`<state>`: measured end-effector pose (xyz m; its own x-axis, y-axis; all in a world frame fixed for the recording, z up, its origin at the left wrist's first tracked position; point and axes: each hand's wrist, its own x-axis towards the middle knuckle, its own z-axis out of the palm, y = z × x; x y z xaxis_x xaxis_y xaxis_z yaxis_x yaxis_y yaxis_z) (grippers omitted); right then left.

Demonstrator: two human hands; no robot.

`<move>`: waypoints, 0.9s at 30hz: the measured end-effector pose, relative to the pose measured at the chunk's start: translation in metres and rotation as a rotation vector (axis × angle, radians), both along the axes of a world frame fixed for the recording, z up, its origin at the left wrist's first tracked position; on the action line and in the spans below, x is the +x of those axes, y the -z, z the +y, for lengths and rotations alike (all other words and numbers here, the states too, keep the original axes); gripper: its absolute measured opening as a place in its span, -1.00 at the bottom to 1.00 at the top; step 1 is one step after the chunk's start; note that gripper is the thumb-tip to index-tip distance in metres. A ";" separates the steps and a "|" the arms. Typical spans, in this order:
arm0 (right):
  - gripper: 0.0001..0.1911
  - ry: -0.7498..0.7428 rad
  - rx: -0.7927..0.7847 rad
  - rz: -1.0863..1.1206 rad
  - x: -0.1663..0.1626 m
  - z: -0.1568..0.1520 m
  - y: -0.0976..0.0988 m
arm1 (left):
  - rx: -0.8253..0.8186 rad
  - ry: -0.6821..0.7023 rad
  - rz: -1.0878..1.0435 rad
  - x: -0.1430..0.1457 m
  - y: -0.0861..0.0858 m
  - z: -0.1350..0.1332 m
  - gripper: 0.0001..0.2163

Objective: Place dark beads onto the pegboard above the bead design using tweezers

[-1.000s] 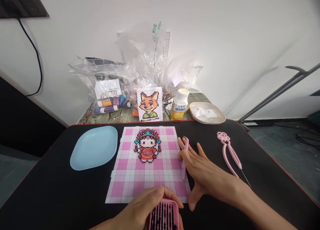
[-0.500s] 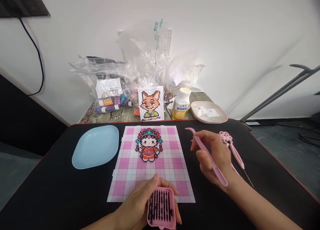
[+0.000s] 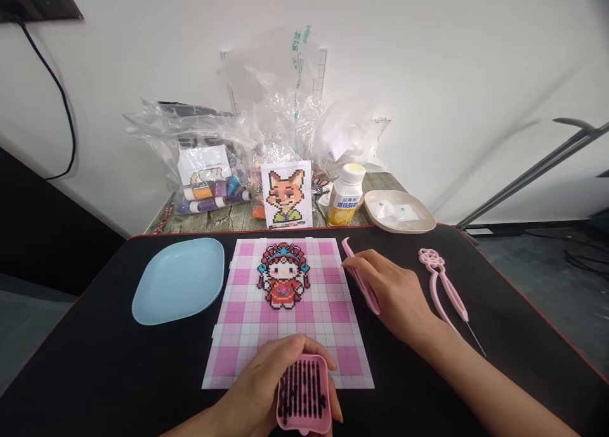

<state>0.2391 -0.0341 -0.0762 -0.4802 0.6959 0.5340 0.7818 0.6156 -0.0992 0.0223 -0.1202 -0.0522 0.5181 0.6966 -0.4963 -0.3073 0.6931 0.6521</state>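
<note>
My left hand (image 3: 271, 373) is wrapped around a small pink bead tray (image 3: 327, 392) with ridges and rows of black beads, near the table's front edge. My right hand (image 3: 392, 291) grips pink curved tweezers (image 3: 365, 286), palm down, just right of the pegboard; I cannot tell whether the tweezers touch the table. A pink-and-white checked pegboard (image 3: 328, 335) lies in the middle. On its upper half is a bead figure (image 3: 284, 278) in a red robe and a red and blue headdress, outlined in black.
A blue plate (image 3: 181, 285) sits left of the pegboard. Pink tools (image 3: 445, 291), one with a thin needle, lie at the right. Behind stand a fox pattern card (image 3: 286, 196), a white-and-yellow bottle (image 3: 346, 196), a beige dish (image 3: 425, 220) and plastic bags (image 3: 209, 132).
My right hand has moved left and turned palm down, bringing the tweezers toward the pegboard's right edge. The left hand with the bead tray has hardly moved. The view has shifted slightly.
</note>
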 end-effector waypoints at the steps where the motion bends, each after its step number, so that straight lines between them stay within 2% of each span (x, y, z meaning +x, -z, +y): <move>1: -0.71 0.047 -0.008 -0.057 0.002 0.001 0.001 | -0.004 -0.003 0.001 0.000 0.000 0.000 -0.64; 4: -0.62 0.184 -0.045 -0.215 0.007 0.004 0.000 | -0.015 -0.027 -0.011 0.001 0.001 0.000 -0.64; 7: -0.57 0.255 -0.065 -0.296 0.010 0.006 0.000 | 0.005 -0.073 -0.035 0.003 0.003 0.001 -0.64; 11: -0.54 0.288 -0.035 -0.304 0.012 0.009 0.003 | 0.093 -0.131 -0.075 0.002 0.004 0.002 -0.63; 13: -0.55 0.266 0.019 -0.197 0.011 0.008 0.002 | 0.135 -0.162 -0.078 0.000 0.004 0.002 -0.64; 15: -0.60 0.133 0.065 0.037 0.006 0.003 -0.003 | 0.165 -0.196 -0.069 -0.001 0.003 0.003 -0.67; 18: -0.69 -0.235 -0.012 0.381 -0.009 -0.014 -0.015 | 0.175 -0.227 -0.050 -0.002 0.002 0.003 -0.67; 19: -0.67 -0.339 -0.097 0.414 -0.015 -0.022 -0.019 | 0.164 -0.238 -0.045 -0.001 0.002 0.003 -0.66; 21: -0.37 -0.498 -0.238 0.425 -0.026 -0.035 -0.022 | 0.127 -0.272 -0.036 0.001 0.000 0.002 -0.66; 23: -0.18 -0.590 -0.328 0.396 -0.034 -0.044 -0.021 | 0.103 -0.313 -0.041 0.003 -0.002 0.000 -0.67; 27: -0.14 -0.688 -0.364 0.413 -0.041 -0.050 -0.012 | 0.112 -0.385 -0.040 0.011 -0.007 -0.009 -0.63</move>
